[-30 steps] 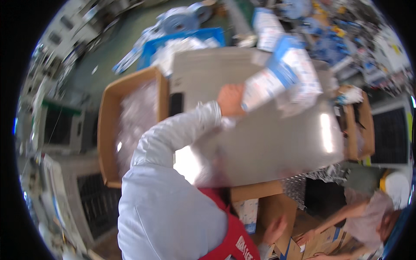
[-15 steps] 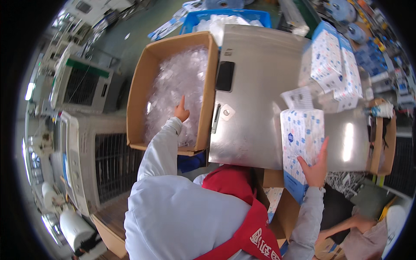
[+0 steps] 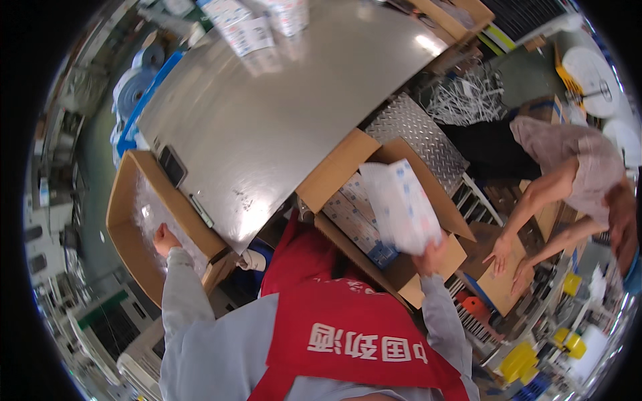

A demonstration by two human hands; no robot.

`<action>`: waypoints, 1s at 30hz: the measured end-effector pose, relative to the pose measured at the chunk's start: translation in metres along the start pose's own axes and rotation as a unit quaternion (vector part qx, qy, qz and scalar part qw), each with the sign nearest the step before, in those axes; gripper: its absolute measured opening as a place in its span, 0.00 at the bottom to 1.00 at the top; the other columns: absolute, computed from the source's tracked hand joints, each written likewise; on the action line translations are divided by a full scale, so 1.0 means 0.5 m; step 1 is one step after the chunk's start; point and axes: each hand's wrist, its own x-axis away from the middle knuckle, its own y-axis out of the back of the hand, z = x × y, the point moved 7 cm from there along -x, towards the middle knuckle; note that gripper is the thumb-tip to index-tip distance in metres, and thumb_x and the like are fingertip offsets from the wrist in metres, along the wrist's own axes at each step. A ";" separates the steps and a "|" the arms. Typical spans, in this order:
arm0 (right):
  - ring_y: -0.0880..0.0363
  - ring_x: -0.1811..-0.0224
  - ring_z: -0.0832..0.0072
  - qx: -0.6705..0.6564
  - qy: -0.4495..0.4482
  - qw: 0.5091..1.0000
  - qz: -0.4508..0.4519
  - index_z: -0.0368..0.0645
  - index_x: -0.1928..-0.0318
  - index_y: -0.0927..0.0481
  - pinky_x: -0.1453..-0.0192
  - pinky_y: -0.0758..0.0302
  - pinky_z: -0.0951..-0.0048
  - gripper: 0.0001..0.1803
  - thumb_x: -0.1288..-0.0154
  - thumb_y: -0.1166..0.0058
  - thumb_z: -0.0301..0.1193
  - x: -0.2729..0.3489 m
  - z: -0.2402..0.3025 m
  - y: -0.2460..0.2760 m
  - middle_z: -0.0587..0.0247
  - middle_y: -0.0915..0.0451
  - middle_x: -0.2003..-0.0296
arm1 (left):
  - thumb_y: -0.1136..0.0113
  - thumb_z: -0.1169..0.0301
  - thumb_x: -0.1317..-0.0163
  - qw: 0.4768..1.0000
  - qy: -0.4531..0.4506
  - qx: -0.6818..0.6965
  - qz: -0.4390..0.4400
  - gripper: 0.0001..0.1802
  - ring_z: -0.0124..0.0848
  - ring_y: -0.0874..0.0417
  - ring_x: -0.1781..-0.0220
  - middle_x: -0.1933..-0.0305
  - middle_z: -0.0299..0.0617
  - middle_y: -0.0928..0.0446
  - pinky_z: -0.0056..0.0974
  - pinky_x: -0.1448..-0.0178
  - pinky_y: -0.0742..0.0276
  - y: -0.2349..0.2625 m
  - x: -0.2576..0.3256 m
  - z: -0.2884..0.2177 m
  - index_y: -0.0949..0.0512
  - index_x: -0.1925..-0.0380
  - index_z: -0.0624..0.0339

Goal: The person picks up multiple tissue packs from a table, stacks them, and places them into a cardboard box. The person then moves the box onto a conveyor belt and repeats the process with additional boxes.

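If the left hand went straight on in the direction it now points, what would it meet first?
Probably the clear plastic in the left carton, just ahead of the left hand; how high the hand is remains unclear.

Motion blurs the patterned box [image 3: 403, 208] and the right hand [image 3: 431, 256] gripping it; that box hides part of the packed boxes [image 3: 349, 212] below; the upper edge cuts off the boxes [image 3: 231, 25] on the steel table [image 3: 301, 97]; whether the left hand [image 3: 166, 240] holds anything cannot be told.
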 end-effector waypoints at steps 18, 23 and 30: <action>0.66 0.25 0.48 0.476 -0.005 0.871 0.121 0.42 0.29 0.50 0.26 0.69 0.42 0.53 0.46 0.43 0.56 -0.028 -0.070 -0.135 0.42 0.57 0.28 | 0.37 0.47 0.50 0.483 -0.579 -0.067 0.653 0.43 0.53 0.30 0.42 0.44 0.55 0.30 0.50 0.38 0.33 -0.158 0.956 -0.850 0.36 0.37 0.58; 0.74 0.25 0.49 0.511 -0.252 0.729 0.380 0.36 0.29 0.55 0.26 0.67 0.47 0.54 0.40 0.58 0.64 -0.110 -0.279 -0.117 0.43 0.64 0.27 | 0.39 0.58 0.43 0.531 -0.554 0.116 0.630 0.25 0.47 0.22 0.52 0.56 0.51 0.23 0.44 0.48 0.25 -0.076 0.839 -0.945 0.26 0.48 0.59; 0.23 0.50 0.61 0.136 0.186 0.903 0.362 0.40 0.51 0.22 0.46 0.27 0.63 0.18 0.34 0.49 0.39 -0.422 0.498 -0.435 0.55 0.19 0.55 | 0.38 0.66 0.41 0.812 -0.215 0.234 0.490 0.21 0.41 0.21 0.56 0.57 0.46 0.21 0.40 0.53 0.25 -0.169 0.358 -0.801 0.26 0.48 0.61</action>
